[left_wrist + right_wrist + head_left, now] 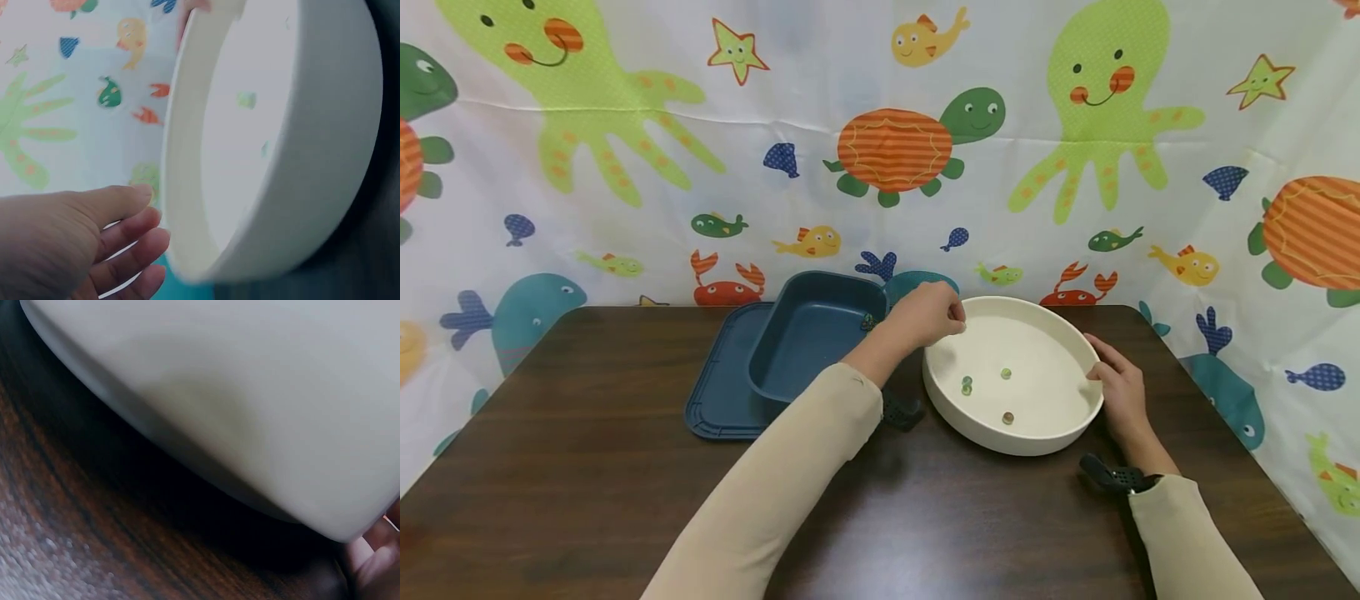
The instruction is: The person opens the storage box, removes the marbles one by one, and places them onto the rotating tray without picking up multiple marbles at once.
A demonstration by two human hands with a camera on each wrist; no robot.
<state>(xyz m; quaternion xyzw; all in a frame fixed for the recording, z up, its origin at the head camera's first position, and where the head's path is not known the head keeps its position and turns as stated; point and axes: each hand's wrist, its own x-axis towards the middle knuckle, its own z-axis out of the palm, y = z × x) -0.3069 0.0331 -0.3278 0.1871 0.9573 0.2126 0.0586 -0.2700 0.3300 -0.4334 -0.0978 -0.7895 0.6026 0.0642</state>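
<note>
A round white tray (1015,333) with a raised wall stands on the table, with several small glass marbles (1006,373) inside. My right hand (1122,390) grips its right side, thumb over the rim and fingers outside. At the tray's far left rim is my left hand (925,315). In the left wrist view the fingers of that left hand (119,244) are loosely bent beside the tray wall (331,125), with nothing visible between them. The right wrist view is mostly filled by the tray's outer wall (262,412), a bit of the right hand (378,562) at its corner.
Left of the white tray, a deep blue rectangular bin (808,333) overlaps a flat blue lid (718,400). Small dark marbles (868,322) lie in the bin, partly behind my left forearm. A sea-animal curtain (820,75) hangs behind the dark wooden table (587,467).
</note>
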